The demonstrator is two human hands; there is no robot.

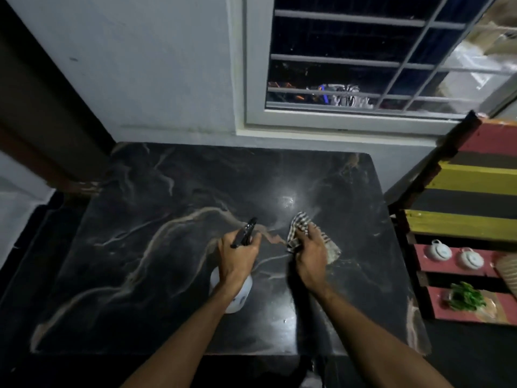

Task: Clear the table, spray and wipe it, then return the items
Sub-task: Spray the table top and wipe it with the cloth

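A black marble-patterned table (pixel 140 247) fills the middle of the view. My left hand (pixel 237 256) grips the black trigger head of a white spray bottle (pixel 237 298), held over the table with the nozzle pointing away from me. My right hand (pixel 309 256) holds a bunched checked cloth (pixel 300 225) just to the right of the bottle, close above the tabletop. A wet, shiny patch (pixel 288 200) glints on the table beyond both hands.
A striped red, yellow and black pallet shelf (pixel 470 191) stands right of the table, carrying two small white pots (pixel 436 250), a green leafy plant (pixel 465 298) and a woven item (pixel 509 270). A barred window (pixel 349 65) and wall lie behind the table.
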